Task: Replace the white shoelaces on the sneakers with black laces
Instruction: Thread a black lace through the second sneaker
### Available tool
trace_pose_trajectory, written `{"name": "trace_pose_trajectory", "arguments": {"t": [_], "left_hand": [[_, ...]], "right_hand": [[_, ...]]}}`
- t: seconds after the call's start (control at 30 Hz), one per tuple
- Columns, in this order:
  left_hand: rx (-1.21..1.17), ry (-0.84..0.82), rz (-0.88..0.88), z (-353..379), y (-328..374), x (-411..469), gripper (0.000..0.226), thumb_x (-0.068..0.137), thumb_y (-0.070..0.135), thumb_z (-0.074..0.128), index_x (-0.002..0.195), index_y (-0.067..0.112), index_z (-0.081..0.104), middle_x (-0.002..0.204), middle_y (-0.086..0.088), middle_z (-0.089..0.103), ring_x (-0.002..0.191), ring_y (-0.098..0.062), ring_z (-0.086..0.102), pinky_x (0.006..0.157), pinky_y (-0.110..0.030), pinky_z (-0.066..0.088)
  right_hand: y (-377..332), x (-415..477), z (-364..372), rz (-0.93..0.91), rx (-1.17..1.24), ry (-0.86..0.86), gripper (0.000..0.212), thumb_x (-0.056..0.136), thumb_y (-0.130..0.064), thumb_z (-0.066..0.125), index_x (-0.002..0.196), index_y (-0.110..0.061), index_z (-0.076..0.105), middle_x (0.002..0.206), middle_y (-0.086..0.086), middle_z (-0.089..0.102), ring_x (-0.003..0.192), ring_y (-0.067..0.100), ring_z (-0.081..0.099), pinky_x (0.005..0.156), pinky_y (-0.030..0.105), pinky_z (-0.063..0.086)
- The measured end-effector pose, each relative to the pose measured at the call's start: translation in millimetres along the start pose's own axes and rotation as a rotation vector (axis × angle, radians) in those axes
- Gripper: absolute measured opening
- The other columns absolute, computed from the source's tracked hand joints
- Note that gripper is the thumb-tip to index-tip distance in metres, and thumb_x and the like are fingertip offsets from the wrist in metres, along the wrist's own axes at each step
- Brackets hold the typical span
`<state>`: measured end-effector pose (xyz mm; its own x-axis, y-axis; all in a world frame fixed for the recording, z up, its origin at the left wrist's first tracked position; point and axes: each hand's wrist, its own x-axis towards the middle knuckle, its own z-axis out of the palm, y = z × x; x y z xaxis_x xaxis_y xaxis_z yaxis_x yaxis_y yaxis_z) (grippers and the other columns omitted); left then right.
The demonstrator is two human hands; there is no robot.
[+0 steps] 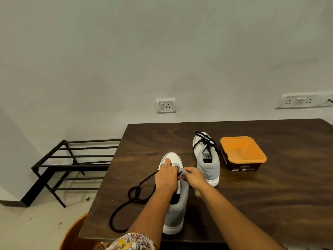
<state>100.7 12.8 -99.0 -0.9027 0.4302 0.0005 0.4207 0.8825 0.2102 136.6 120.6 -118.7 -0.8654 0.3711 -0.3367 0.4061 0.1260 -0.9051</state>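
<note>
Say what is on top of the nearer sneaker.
The left hand and right hand sit on the nearer sneaker, pinching the black lace. They cover its lacing area, so progress is hidden.

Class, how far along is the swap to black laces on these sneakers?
Done: the far sneaker wears black lacing. In hand: left hand and right hand work at the front eyelets of the near sneaker, its black lace mostly trailing loose on the table. Left: threading upward and tying.
</note>
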Motion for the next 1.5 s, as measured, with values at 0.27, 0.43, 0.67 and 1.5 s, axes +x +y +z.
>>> {"name": "trace_pose_trajectory", "arguments": {"t": [0.27, 0.43, 0.67, 1.5], "left_hand": [[0.002, 0.050, -0.026, -8.9, -4.4, 2.6, 0.035, 0.098, 0.032, 0.034, 0.123, 0.021, 0.056, 0.125, -0.001, 0.042, 0.116, -0.021, 0.038, 0.093, -0.040, 0.036], [0.223, -0.014, 0.111, -16.4, -12.5, 0.2, 0.037, 0.100, 0.037, 0.032, 0.121, 0.023, 0.059, 0.127, -0.001, 0.041, 0.117, -0.021, 0.036, 0.090, -0.039, 0.035], [0.268, -0.041, 0.158, -16.0, -6.8, 1.6, 0.032, 0.099, 0.034, 0.036, 0.118, 0.024, 0.060, 0.128, 0.001, 0.041, 0.119, -0.021, 0.035, 0.092, -0.040, 0.033], [0.092, -0.061, 0.095, -1.8, -12.1, 3.9, 0.033, 0.100, 0.029, 0.032, 0.126, 0.026, 0.054, 0.132, 0.004, 0.041, 0.121, -0.019, 0.035, 0.091, -0.037, 0.037]], "right_hand": [[5.6, 5.5, -2.9, 0.034, 0.070, -0.043, 0.034, 0.088, 0.005, 0.048, 0.080, -0.020, 0.070, 0.090, 0.013, 0.066, 0.083, 0.023, 0.055, 0.068, 0.033, 0.041], [11.1, 7.5, -2.1, 0.084, 0.207, -0.075, 0.034, 0.090, 0.007, 0.047, 0.080, -0.017, 0.068, 0.089, 0.013, 0.064, 0.086, 0.025, 0.055, 0.071, 0.035, 0.042], [8.9, 5.8, -3.3, 0.108, 0.283, -0.082, 0.031, 0.092, 0.006, 0.047, 0.085, -0.016, 0.067, 0.092, 0.012, 0.065, 0.088, 0.024, 0.058, 0.072, 0.033, 0.047], [5.6, 4.2, 3.2, 0.024, 0.108, -0.048, 0.027, 0.090, 0.002, 0.051, 0.087, -0.017, 0.069, 0.099, 0.013, 0.068, 0.090, 0.026, 0.059, 0.075, 0.036, 0.051]]}}
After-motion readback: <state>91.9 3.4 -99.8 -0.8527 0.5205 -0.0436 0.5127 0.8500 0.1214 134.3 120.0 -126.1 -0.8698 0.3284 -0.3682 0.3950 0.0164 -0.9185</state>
